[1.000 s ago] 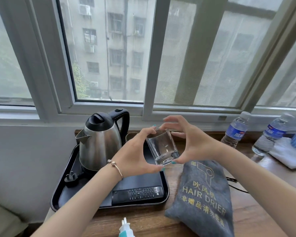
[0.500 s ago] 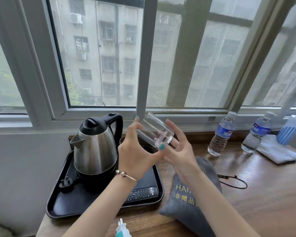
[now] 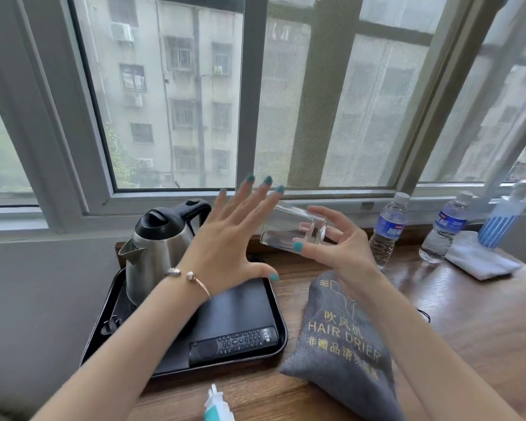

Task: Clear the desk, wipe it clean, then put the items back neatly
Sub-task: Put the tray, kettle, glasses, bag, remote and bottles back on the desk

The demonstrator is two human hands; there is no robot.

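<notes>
Right-hand grip (image 3: 340, 247) pinches the clear glass (image 3: 292, 227) between thumb and fingers, holding it tilted on its side above the desk (image 3: 483, 323); the left hand (image 3: 231, 238) hovers beside it with fingers spread, holding nothing. Clearing appears barely begun: the tray (image 3: 274, 302), kettle (image 3: 155, 247), hair-drier bag (image 3: 343, 338), two water bottles (image 3: 387, 232) and remote (image 3: 234, 344) are all on the desk, and wiping is not yet done. The glass looks empty and transparent.

- Wooden desk (image 3: 468, 323) under the window.
- Black tray (image 3: 274, 311) at its left end.
- Right of the tray: grey bag (image 3: 340, 338), two water bottles (image 3: 387, 230), folded cloth (image 3: 477, 259).
</notes>
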